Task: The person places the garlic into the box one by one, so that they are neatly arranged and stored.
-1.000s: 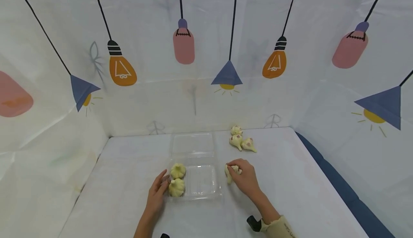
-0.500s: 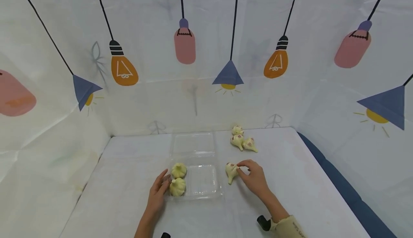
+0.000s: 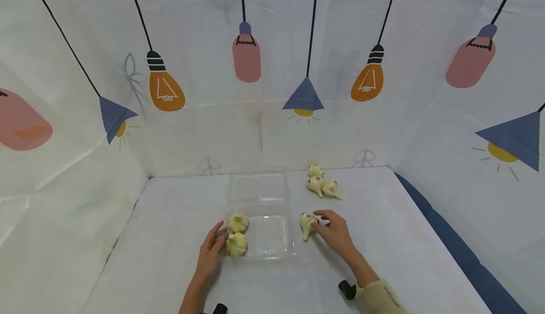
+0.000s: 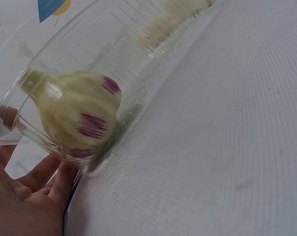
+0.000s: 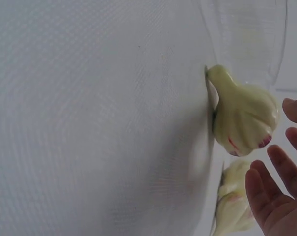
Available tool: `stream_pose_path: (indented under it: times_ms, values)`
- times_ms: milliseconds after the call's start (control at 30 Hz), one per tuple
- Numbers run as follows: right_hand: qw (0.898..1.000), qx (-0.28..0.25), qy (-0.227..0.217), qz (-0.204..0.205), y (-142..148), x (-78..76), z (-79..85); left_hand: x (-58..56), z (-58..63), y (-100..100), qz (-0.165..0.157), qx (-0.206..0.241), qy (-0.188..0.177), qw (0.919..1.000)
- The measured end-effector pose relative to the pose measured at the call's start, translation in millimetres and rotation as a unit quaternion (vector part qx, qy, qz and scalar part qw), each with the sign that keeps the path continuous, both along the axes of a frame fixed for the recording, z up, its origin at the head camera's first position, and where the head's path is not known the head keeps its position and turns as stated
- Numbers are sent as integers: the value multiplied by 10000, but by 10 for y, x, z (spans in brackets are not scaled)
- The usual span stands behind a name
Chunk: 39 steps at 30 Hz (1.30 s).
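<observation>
Garlic bulbs and an open box on a white table [image 3: 408, 252], as seen from beside it. The clear plastic box [image 3: 272, 234] lies with its lid [image 3: 259, 187] folded back toward the far wall [image 3: 264, 139]; inside, two bulbs [image 3: 236, 244] sit one behind the other along its left side. The left hand [image 3: 210, 248] rests against that side, its fingers extended and slightly parted, touching the plastic; whether they pinch the rim I cannot tell. To the right of the box, a single bulb [image 3: 307, 225] lies on its side, stem toward the person. The right hand [image 3: 337, 235] is just beside it, thumb and loosely curved fingers spread apart, holding nothing. Beyond, three purple-marked bulbs [image 3: 315, 185] form a cluster near the wall, which bears printed lamps [image 3: 303, 97].
</observation>
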State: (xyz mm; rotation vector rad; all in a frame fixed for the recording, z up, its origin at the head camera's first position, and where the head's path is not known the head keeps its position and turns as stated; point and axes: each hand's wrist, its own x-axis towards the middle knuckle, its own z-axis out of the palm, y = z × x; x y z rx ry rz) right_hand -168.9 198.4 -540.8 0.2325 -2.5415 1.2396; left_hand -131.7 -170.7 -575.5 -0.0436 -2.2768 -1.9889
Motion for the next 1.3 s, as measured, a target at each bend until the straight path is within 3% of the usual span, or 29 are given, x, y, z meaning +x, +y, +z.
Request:
stream_pose_path:
  times_ms: [133,333,633,733,1000,1100,1300]
  values:
    - [9996,-76,-261,114,-52,-41,-12,-11,16,-36,109,66,-42,9999]
    - [9985,106,-537,98,-80,-72,-20,-17,49,-24,-83,129,-265,9995]
    - [9967,177,-745,257,-86,-100,-14,-22,59,-6,-61,157,-424,9990]
    - [9963,94,-811,264,-76,-97,-15,-19,46,-7,-75,201,-433,9988]
    - [9885,-293,-1481,71,-6,-108,-9,-1,39,-11,-118,129,-386,9991]
    - [9887,-262,-1475,24,39,-101,-15,15,39,-17,-58,124,-363,9992]
    - [9942,-227,-1019,-245,127,-96,-47,4,36,-17,-89,60,-297,9995]
